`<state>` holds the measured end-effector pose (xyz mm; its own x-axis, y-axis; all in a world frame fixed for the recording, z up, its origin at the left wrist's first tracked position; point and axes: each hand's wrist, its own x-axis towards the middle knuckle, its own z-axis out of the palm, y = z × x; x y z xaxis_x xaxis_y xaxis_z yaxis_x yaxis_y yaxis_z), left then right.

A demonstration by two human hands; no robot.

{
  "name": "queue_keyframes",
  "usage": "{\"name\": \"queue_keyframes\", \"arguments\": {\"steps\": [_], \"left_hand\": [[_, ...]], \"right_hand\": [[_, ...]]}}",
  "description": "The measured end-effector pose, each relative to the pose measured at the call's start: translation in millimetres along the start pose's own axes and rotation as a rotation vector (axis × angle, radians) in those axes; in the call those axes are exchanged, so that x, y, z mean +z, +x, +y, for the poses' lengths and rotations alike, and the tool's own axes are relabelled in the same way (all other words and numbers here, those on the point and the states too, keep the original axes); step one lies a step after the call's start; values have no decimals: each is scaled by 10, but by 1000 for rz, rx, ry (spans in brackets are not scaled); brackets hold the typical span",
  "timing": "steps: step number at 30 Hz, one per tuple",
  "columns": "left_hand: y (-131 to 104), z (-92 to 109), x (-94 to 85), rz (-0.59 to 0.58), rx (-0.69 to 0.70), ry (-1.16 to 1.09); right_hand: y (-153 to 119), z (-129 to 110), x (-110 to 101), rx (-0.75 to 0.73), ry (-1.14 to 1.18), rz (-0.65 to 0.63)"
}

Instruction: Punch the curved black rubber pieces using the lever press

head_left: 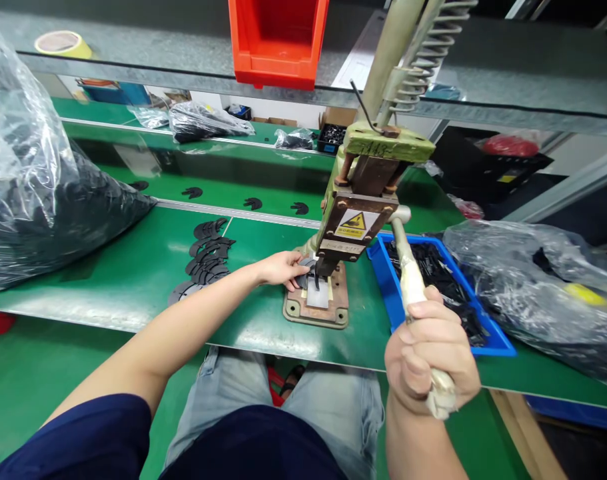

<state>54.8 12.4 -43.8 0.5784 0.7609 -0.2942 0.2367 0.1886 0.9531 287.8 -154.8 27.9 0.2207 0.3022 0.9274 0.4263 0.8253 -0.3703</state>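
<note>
"What's at the far left?"

"A clear plastic bag (33, 180) with dark contents, slumped on the green table (128, 287)."

"And beside it?"

"Dark curved pieces (209, 257), overlapping in a cluster, with four more spaced out in a line behind them."

"Where's the left hand (282, 270)?"

"At the base of the hand press (356, 220). Thumb and fingers pinch a dark flat piece (306, 272) under the press head. I can't tell whether the punch touches it."

"What's right of the press?"

"A blue bin (388, 283) of dark parts, with the press's wrapped lever (410, 280) crossing in front."

"So the right hand (433, 353)?"

"Closed in a fist around the lever's lower end."

"And last?"

"Another clear bag (543, 287), just beside the bin, something yellow showing on it."
</note>
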Motion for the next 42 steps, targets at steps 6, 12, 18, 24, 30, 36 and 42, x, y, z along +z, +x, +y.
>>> {"name": "queue_keyframes", "arguments": {"steps": [6,12,18,24,30,36,42], "left_hand": [[53,-13,-13,-4,-70,-18],[70,63,9,29,-217,-9],[-16,133,93,37,-292,-104],[-201,119,152,75,-169,-163],[-762,233,193,51,22,-196],[-1143,410,428,-34,78,-133],[-1177,445,584,-90,78,-98]], "right_hand": [[-6,17,44,9,-3,45],[-41,19,112,14,-11,125],[187,-18,203,-20,-28,183],[1039,55,228,47,125,68],[235,334,111,508,11,-209],[-728,154,396,753,109,-509],[-860,36,505,768,76,-423]]}}
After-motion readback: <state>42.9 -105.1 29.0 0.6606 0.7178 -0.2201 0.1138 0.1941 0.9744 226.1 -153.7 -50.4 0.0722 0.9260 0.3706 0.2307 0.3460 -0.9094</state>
